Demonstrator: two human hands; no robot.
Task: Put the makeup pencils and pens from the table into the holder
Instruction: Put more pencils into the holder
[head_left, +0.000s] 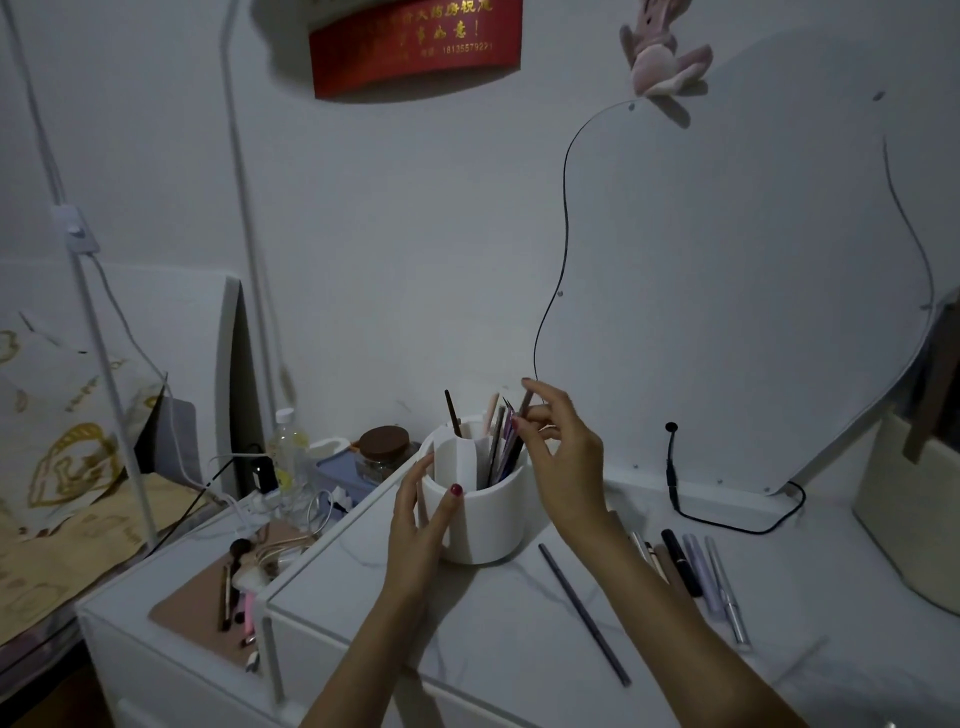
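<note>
Two-handed: pinches dark pencil (525, 402) in right hand (563, 457), lower end inside holder (488, 525) beneath; clasps holder's wall with left hand (415, 525).

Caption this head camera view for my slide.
Left hand holds the white holder while right hand pinches a pencil above it.

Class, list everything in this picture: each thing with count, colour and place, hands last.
holder: one, white, centre of table
pencils in holder: several, dark and pink, upright
long pencil: one, grey, table, right of holder
pens: about six, black, lilac, silver, table right
mirror: one, wavy-edged, against wall
jar: one, brown lid, behind holder, left
plush toy: one, pink, above mirror
left hand: holds holder's side
right hand: pinches dark pencil above holder
</note>
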